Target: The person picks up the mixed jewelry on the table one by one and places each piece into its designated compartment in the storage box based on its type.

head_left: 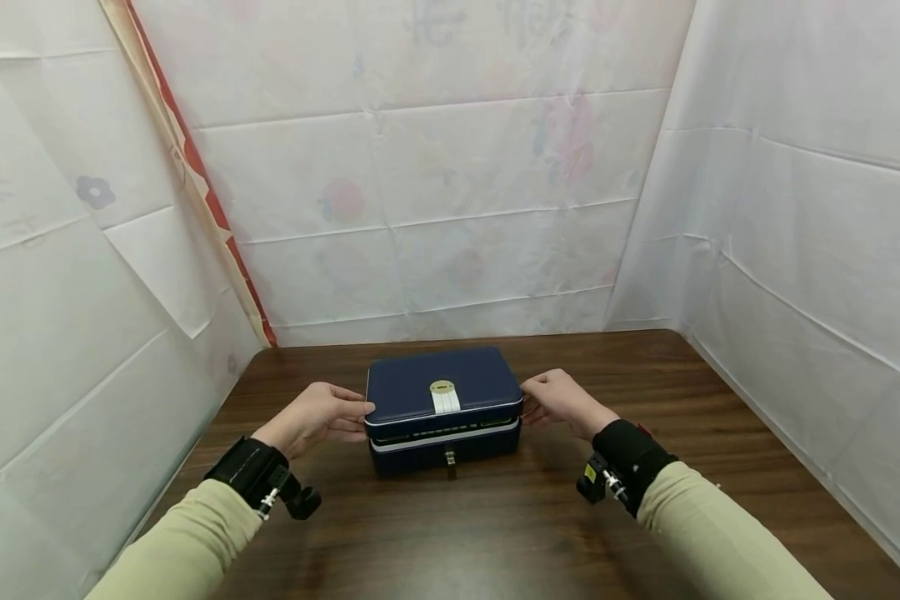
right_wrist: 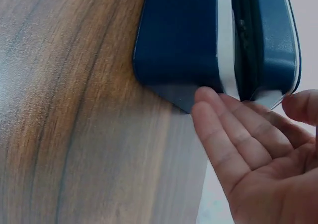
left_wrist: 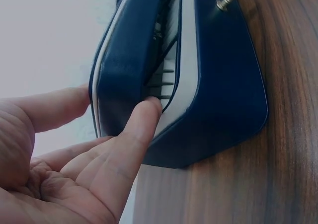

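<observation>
A navy jewelry box (head_left: 412, 460) with white trim stands on the table, its lid (head_left: 405, 383) raised a little at the front. A white striped tab with a round gold badge (head_left: 442, 387) hangs over the lid's front. My left hand (head_left: 321, 418) holds the lid's left end, thumb on the top edge and a fingertip at the gap. Pale slotted lining (left_wrist: 168, 77) shows inside that gap. At the lid's right end, my right hand (head_left: 564, 402) has its thumb at the top edge and its fingers below, against the side.
A small gold clasp (head_left: 450, 457) sits on the box's front. Under it all is a dark wood-grain table (head_left: 495, 533). White patterned sheeting (head_left: 435, 183) rises behind the table's far edge and along both sides.
</observation>
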Motion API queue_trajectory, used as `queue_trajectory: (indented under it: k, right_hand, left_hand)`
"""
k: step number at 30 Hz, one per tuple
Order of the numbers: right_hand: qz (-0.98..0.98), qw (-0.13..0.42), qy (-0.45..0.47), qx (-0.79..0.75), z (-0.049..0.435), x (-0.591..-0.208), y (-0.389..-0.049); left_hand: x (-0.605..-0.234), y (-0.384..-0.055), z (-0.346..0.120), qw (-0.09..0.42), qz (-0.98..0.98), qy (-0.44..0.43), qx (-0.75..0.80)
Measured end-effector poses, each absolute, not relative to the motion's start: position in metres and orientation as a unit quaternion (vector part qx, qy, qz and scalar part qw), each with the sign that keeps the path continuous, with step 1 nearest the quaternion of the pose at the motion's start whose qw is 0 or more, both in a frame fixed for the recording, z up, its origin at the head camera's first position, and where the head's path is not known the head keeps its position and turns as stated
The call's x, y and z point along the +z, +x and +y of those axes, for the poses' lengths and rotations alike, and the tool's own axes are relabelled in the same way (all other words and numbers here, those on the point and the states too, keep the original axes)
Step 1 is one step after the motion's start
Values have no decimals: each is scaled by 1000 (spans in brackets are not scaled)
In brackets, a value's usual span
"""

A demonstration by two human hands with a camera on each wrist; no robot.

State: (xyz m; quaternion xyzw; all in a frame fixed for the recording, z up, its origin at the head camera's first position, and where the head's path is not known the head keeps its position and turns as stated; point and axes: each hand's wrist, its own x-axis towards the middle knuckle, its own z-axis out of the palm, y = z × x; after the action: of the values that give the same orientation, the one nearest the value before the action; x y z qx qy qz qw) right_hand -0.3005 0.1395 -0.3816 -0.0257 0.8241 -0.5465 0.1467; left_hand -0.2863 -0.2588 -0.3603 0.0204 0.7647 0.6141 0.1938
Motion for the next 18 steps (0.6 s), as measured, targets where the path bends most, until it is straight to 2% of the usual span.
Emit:
queue_trajectory:
  k: [18]
  right_hand:
    - [860, 131, -11, -493, 129, -376, -290]
  left_hand:
    - [-353, -281, -242, 160, 878, 41, 449]
